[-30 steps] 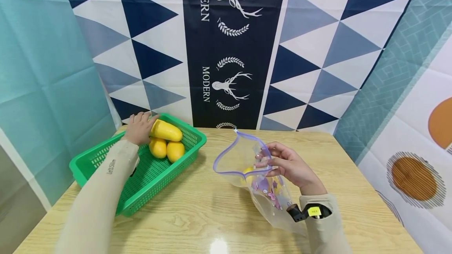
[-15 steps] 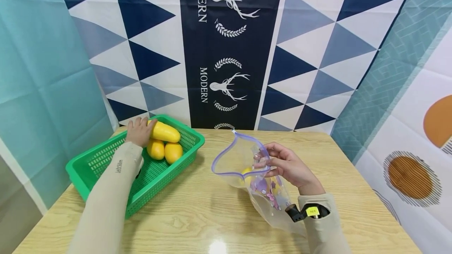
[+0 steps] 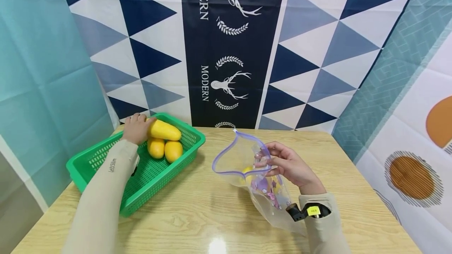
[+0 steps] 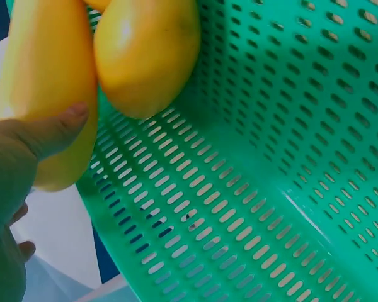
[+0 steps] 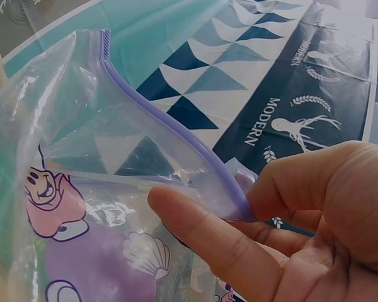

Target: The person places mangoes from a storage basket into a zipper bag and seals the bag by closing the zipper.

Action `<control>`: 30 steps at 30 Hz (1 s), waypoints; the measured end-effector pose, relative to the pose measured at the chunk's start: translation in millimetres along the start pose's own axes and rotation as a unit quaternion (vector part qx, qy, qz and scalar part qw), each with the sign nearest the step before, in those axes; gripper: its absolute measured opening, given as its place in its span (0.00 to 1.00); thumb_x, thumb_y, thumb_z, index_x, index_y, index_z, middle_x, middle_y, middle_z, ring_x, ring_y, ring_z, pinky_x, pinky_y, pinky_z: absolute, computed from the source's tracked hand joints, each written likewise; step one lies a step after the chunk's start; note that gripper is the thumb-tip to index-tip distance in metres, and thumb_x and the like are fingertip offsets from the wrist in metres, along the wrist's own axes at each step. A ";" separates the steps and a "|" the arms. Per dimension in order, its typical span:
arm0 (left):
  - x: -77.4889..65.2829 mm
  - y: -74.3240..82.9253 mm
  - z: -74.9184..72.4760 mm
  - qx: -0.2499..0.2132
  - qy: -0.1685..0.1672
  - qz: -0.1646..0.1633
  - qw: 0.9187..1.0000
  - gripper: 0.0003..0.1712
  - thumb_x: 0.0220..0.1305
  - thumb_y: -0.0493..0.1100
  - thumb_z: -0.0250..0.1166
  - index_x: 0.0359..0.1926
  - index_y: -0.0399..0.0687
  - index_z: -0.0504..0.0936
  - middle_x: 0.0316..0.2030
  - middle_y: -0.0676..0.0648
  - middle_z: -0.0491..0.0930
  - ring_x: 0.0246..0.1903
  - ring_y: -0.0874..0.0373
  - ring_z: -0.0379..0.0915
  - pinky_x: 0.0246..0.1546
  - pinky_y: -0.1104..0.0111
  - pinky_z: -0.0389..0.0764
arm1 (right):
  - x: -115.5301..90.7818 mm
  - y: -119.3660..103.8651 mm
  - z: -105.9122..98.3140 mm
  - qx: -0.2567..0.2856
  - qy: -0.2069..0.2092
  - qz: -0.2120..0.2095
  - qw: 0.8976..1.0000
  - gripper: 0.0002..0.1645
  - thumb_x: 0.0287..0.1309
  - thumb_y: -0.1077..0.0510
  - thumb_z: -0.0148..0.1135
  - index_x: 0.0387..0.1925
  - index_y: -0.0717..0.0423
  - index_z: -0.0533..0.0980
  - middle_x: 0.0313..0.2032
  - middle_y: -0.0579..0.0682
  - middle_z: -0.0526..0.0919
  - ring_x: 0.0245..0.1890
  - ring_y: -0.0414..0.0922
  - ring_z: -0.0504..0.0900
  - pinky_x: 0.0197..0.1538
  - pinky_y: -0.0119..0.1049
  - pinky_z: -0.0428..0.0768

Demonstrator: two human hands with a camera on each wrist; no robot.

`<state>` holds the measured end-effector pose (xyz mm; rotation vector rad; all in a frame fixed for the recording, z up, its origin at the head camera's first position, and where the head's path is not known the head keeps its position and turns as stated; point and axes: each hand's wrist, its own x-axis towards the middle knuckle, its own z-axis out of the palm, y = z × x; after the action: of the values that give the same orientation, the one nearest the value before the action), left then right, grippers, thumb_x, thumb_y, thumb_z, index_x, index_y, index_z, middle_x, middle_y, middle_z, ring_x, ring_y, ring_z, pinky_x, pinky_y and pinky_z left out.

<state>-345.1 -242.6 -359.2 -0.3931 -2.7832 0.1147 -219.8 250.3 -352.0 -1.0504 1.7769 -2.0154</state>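
Observation:
In the head view my left hand (image 3: pixel 137 128) grips the left end of a long yellow fruit (image 3: pixel 165 130) at the back of a green plastic basket (image 3: pixel 169 178). The left wrist view has the thumb (image 4: pixel 63 129) lying across that long fruit, with the other fingers mostly hidden. Below it sit two rounder yellow-orange fruits (image 3: pixel 174 151). My right hand (image 3: pixel 289 166) pinches the purple zip edge of a clear printed zip bag (image 3: pixel 231 159), whose mouth gapes toward the basket. Something yellow (image 3: pixel 248 171) shows inside the bag. Cartoon figures (image 5: pixel 57 201) decorate its plastic.
Basket and bag stand on a light wooden table (image 3: pixel 190 214), the bag to the right of the basket. A patterned cloth (image 3: pixel 226 50) hangs along the table's back edge. Teal cloth (image 3: pixel 46 69) hangs on the left side.
My left hand has shifted slightly at the end of the long yellow fruit. The right hand and the bag stay as they were.

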 end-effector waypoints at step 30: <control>-9.5 -4.9 -15.7 -0.381 -0.038 -0.051 0.922 0.40 0.56 0.32 0.74 0.69 0.33 0.68 0.54 0.30 0.60 0.51 0.34 0.61 0.54 0.41 0.70 | 1.4 -2.9 0.3 0.006 -0.010 -0.002 1.000 0.23 0.71 0.74 0.42 0.55 0.53 0.75 0.50 0.49 0.84 0.48 0.47 0.86 0.40 0.41 0.85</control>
<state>-332.6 -249.4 -346.8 -0.4186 -2.8067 -1.0203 -219.8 249.8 -348.8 -1.0673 1.7513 -2.0090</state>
